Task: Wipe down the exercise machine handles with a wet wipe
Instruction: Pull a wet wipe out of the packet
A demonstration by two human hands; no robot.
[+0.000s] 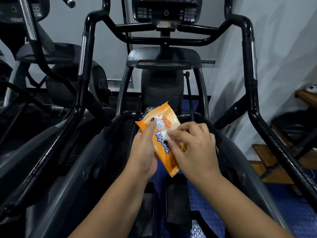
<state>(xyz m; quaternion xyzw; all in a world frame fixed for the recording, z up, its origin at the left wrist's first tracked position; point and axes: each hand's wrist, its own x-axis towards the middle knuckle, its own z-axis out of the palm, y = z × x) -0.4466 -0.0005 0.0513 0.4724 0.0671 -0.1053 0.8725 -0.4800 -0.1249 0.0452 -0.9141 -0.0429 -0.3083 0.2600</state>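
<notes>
Wet wipe [165,134], head view: a white tuft at the mouth of the orange pack [160,143], centre frame, low between the machine's two handles. Our left hand [144,148] grips the pack from 9 o'clock, its thumb pinning back the peeled seal [159,124]. Our right hand [192,145], reaching in from 4 o'clock, pinches the tuft in its fingertips.

We judge the step in hand to be drawing out a wipe; no handle is yet wiped. The next move calls for a steady pull toward 4 o'clock while the left hand holds the pack firm, so that one sheet comes away alone.

The left handle [84,54] rises at 10 o'clock and the right handle [252,54] at 2 o'clock, both well apart from the hands, with the console [166,11] at 12 between them. Open air lies between the uprights. A neighbouring machine [34,48] stands near beyond the left handle, and a wall [283,40] beyond the right.
</notes>
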